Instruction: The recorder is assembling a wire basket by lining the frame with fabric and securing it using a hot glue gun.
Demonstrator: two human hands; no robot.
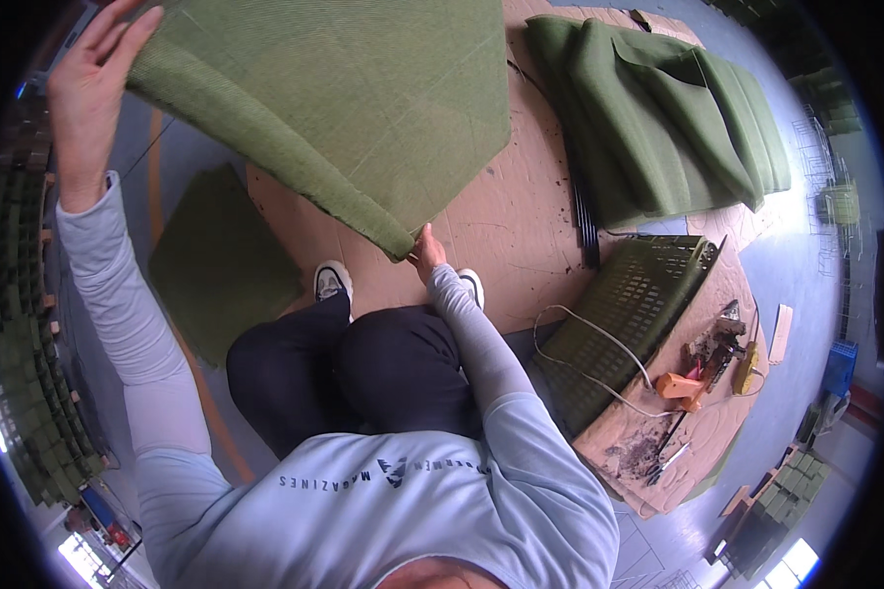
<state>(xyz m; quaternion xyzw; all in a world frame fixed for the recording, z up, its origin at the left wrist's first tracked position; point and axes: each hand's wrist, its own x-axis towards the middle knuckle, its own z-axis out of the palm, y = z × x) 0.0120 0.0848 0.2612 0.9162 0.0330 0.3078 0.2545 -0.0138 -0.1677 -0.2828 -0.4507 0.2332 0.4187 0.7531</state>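
- Right hand [427, 260]: fingers pinch the near end of the mat's [363, 88] rolled edge.
- Left hand [88, 98]: at the far left end; finger closure cannot be told.
- Mat: over the cardboard [501, 260], left of the pile [648, 128].
- Step, apparently: rolling the edge.
- Next move likely calls for even turning by both hands.

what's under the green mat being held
Brown cardboard shows past the lower edges of the green mat held by the left hand and right hand; whatever lies beneath its middle is covered.
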